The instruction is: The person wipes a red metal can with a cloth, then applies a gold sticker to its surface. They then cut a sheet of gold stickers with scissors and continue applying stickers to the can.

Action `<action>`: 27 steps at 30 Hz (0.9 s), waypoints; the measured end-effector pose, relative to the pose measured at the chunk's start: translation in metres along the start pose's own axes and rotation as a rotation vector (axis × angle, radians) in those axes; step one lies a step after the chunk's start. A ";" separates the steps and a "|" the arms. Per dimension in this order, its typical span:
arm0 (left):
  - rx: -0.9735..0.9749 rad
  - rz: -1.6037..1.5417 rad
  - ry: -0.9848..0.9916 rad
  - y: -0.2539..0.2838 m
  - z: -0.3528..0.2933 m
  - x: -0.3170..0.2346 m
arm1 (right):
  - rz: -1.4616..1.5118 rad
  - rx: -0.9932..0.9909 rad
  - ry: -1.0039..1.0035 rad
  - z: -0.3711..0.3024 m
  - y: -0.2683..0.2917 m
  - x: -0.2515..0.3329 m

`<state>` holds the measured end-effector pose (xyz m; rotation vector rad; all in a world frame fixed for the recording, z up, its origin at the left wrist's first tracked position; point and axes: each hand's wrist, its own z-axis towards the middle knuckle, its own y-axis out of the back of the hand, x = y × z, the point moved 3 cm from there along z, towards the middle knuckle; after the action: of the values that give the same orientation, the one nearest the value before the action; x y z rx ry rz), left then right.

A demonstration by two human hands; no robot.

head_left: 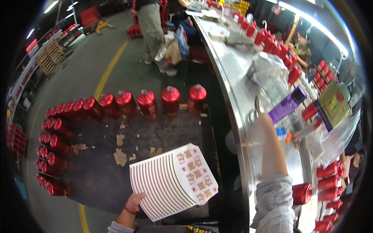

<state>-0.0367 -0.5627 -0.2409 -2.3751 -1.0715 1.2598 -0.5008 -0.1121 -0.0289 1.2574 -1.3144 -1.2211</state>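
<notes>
My left hand pinches the lower left edge of a white sheet of decals, with thin gold-brown stripes on one part and gold characters with small red marks on the other. The sheet is tilted above a dark, worn board. My right arm stretches over the metal workbench, and my right hand is at a slim dark metal tool that looks like scissors. Its fingers are too small and blurred to show whether they grip it. Just right of that hand lies a purple bottle.
Red bottles line the far and left sides of the dark board. More red bottles, clear plastic bags and a green-yellow carton crowd the bench's right side. A person stands ahead; others are across the bench.
</notes>
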 end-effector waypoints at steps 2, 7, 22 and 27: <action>0.027 0.019 -0.011 -0.012 0.010 -0.007 | 0.048 -0.027 -0.044 0.031 -0.042 -0.060; 0.125 -0.129 -0.092 -0.017 -0.013 -0.026 | 0.421 0.127 -0.122 -0.002 -0.027 -0.052; 0.434 -0.026 -0.284 -0.069 -0.021 -0.082 | 1.613 -0.229 0.556 -0.385 0.058 0.000; 0.479 0.051 -0.333 -0.074 -0.035 -0.085 | 1.249 0.089 0.135 -0.491 0.014 -0.005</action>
<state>-0.0757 -0.5670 -0.1301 -1.8861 -0.6828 1.7448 -0.0138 -0.1378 0.0290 0.3408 -1.6237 -0.1780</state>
